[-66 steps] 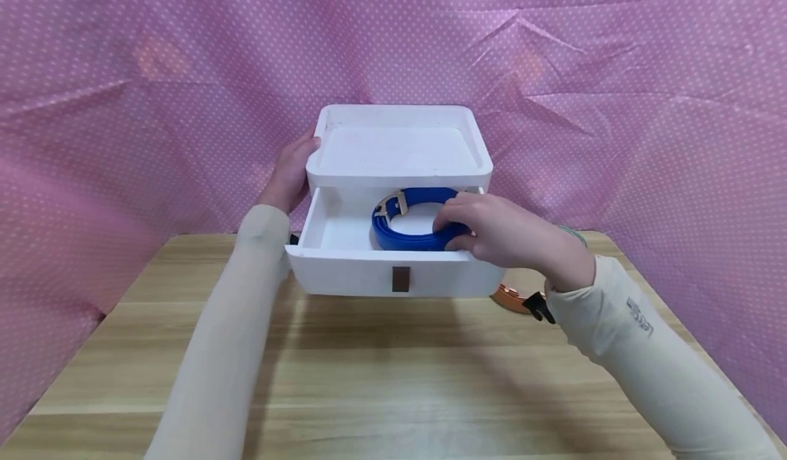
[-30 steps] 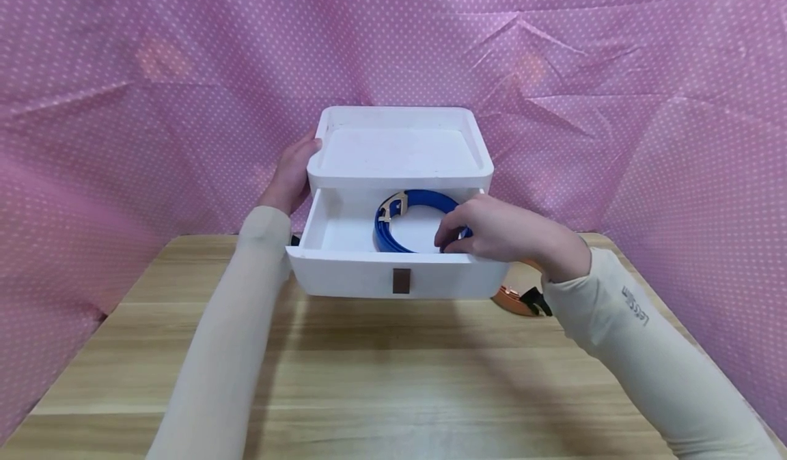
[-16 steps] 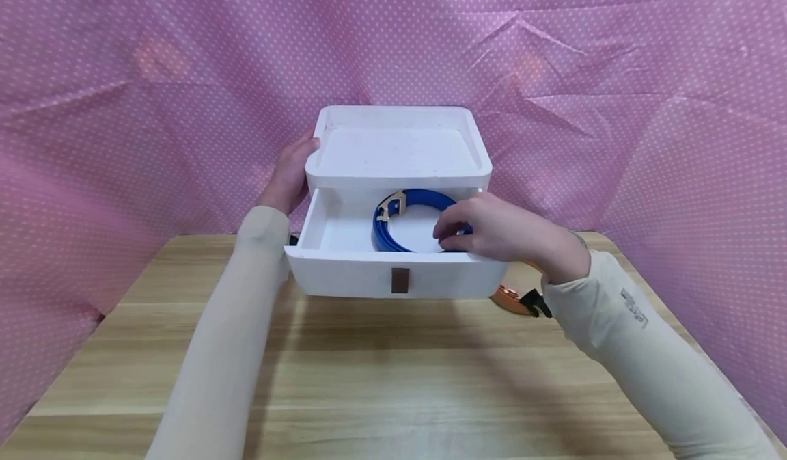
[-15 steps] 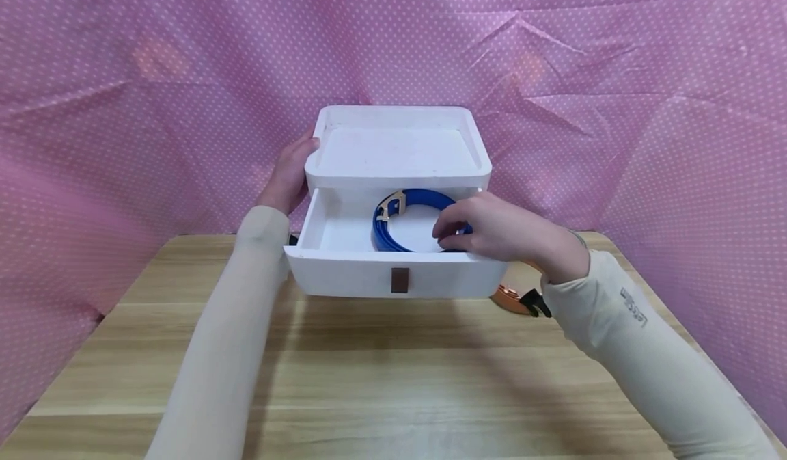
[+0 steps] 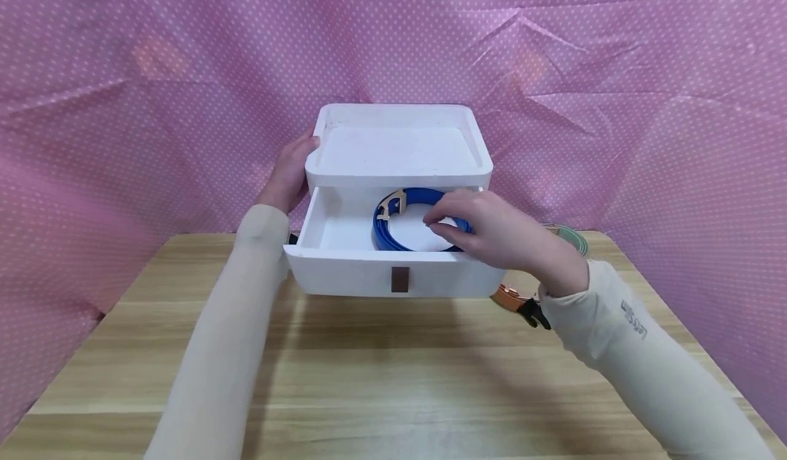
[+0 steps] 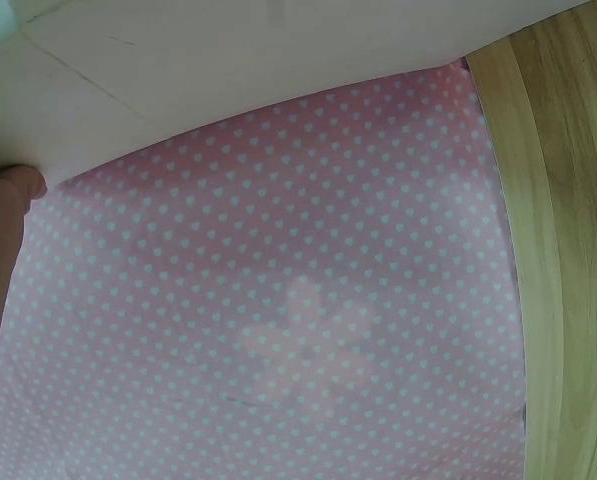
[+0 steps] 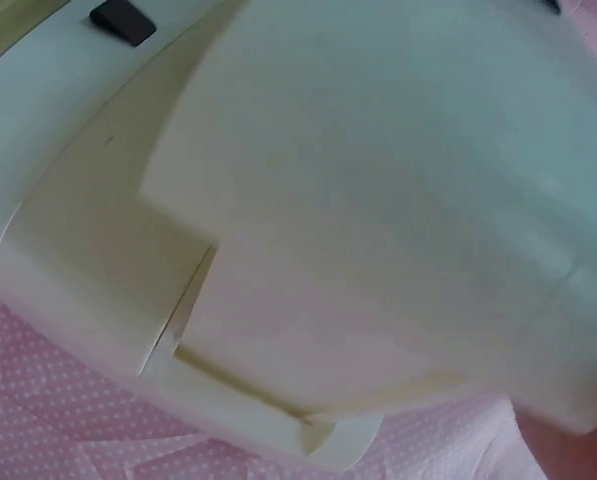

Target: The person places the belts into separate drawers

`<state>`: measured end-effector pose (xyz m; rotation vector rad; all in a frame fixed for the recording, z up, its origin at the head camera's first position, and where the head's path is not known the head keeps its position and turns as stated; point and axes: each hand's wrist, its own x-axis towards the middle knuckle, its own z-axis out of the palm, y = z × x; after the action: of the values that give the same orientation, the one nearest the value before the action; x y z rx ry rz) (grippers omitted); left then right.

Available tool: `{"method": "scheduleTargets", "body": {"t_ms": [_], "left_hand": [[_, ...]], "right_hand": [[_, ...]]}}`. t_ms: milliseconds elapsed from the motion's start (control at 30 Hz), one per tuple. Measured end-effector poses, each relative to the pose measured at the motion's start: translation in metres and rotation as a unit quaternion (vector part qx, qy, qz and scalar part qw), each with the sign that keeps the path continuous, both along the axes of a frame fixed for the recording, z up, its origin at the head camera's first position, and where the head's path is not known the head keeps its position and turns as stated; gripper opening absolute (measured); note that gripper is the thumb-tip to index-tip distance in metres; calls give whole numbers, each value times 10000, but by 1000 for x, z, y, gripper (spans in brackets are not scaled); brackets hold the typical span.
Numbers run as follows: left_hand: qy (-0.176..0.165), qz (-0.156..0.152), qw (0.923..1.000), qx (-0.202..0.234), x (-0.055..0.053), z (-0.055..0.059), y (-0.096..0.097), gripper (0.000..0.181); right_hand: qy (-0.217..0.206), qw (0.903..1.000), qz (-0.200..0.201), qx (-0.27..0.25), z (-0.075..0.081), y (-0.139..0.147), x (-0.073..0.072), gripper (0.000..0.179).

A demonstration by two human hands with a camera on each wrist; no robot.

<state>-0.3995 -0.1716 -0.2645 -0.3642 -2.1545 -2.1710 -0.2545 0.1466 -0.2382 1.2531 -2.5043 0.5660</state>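
A white drawer box [image 5: 399,163] has its drawer [image 5: 344,275] pulled out toward me. Inside, to the right, lies a coiled blue belt [image 5: 387,238] with a gold-coloured buckle. My right hand [image 5: 492,231] is over the belt's right part, hiding some of it; the fingers are bent loosely with a gap to the thumb, gripping nothing. At the box's left side my left hand [image 5: 289,173] grips the upper edge, thumb at the rim and fingers along the side wall. A fingertip [image 6: 23,185] shows at the box's edge in the left wrist view.
To the right of the box lie an orange-brown belt [image 5: 507,299] and a coiled green belt [image 5: 572,240], both partly behind my right arm. A brown pull tab [image 5: 400,279] is on the drawer front. Pink dotted cloth [image 5: 393,36] surrounds the wooden table [image 5: 381,378].
My right hand has let go of the blue belt and risen slightly, leftward over the coil. The belt now lies in the drawer. My left hand stays at the box's side.
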Motion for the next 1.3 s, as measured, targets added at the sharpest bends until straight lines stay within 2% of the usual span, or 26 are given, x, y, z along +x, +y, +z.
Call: {"method": "scheduleTargets", "body": {"t_ms": [133, 267, 367, 433, 567, 700, 833, 1000, 1100, 1200, 1300], "left_hand": [[-8, 12, 10000, -66, 1, 0, 0, 53], [12, 22, 10000, -8, 1, 1, 0, 52], [33, 20, 10000, 52, 1, 1, 1, 52], [14, 39, 10000, 45, 0, 1, 0, 53], [-7, 50, 9999, 96, -1, 0, 0, 53], [17, 56, 9999, 123, -1, -1, 1, 51], [25, 55, 9999, 102, 0, 0, 1, 51], [34, 45, 10000, 58, 0, 1, 2, 53], [72, 53, 9999, 61, 0, 1, 2, 53], [64, 57, 9999, 123, 0, 1, 3, 52], [37, 71, 9999, 128, 0, 2, 2, 52]], "right_hand": [[615, 9948, 249, -775, -2, -5, 18, 15], [1262, 9734, 663, -1791, -13, -15, 39, 7], [1274, 9652, 661, -2188, -25, -22, 55, 10], [1084, 9683, 515, -2191, -34, -24, 62, 9], [538, 9777, 371, -1997, -45, -27, 70, 10], [-354, 9806, 339, -1899, -52, -29, 72, 9], [-1322, 9754, 264, -1743, -59, -29, 73, 10], [-2124, 9683, -168, -1306, -69, -30, 69, 12], [-2661, 9546, -217, -1318, -73, -30, 65, 17], [-3304, 9297, -40, -1628, -75, -30, 62, 25], [-3710, 9084, 80, -1929, -77, -30, 61, 29]]}}
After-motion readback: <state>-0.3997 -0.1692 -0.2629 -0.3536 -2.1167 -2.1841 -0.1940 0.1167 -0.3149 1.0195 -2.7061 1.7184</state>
